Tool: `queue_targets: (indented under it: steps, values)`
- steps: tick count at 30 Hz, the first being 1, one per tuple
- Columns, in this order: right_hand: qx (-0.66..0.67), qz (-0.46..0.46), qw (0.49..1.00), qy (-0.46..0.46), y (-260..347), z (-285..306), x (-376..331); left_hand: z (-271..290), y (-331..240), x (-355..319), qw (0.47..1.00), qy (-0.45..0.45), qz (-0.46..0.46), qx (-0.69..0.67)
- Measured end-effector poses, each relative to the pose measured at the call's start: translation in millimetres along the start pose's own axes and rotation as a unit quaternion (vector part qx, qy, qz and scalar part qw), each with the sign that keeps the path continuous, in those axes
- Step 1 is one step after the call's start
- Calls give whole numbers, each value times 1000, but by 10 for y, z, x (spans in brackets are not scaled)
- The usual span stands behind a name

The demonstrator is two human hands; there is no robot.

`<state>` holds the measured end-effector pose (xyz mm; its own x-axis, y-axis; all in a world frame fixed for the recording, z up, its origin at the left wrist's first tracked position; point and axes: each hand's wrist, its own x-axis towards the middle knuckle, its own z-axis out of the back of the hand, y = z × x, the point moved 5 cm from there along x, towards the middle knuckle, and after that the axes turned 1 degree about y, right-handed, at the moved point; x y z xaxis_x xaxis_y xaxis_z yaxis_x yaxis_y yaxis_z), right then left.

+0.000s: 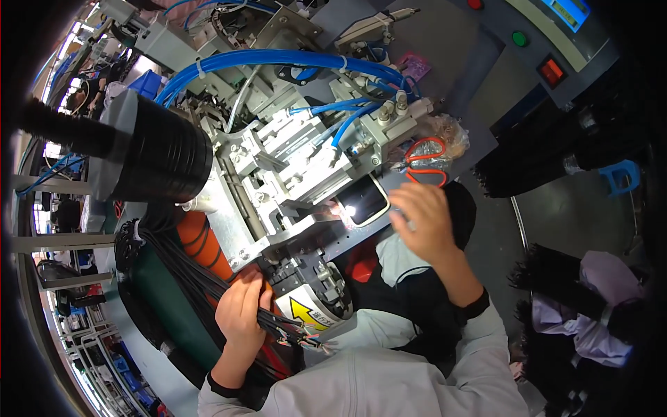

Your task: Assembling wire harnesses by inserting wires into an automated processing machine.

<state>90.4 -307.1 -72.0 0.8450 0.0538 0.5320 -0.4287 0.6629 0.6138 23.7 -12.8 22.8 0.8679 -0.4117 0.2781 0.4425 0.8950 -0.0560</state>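
Note:
My left hand [240, 309] is closed over a bundle of black cables [198, 267] in front of the machine. Stripped cable ends [302, 335] with thin coloured wires stick out past it, toward my body. Blurred by motion, my right hand [425, 224] hovers beside a bent pale metal bar [381, 203] at the machine's front right; whether its fingers hold anything does not show. Just beyond that hand lie orange-handled scissors [425, 161] on clear plastic wrap. The metal machine [295, 156], with bright blue air hoses [278, 59], fills the middle.
A large black ribbed cylinder [163, 149] stands at the left. An orange tube [201, 240] runs beneath the cables. Near my lap is a white round housing [302, 306] with a yellow arrow. A control panel [542, 52] is at the upper right, above hanging black cable bundles [556, 156].

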Motion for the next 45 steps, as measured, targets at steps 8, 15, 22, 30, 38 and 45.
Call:
queue_targets:
  steps: [8, 15, 22, 30, 38, 45]
  values:
    - [-72, 48, 983, 159, 67, -440, -150, 75, 66, -43, 990, -34, -113, -81]
    - [16, 52, 998, 43, 364, -307, -142, 34, -42, 110, 979, -25, -173, -103]
    - [235, 46, 969, 55, 1006, -372, -49, -92, -66, 150, 981, -17, -159, -110]
    - [379, 119, 911, 114, 1391, -516, 117, -72, -25, 186, 981, -43, -148, -121]
    - [433, 80, 895, 79, 1410, -539, 93, 3, 6, 172, 980, -46, -140, -134]
    - [453, -24, 890, 40, 1310, -480, 118, 279, 39, 71, 959, -190, -160, -139]
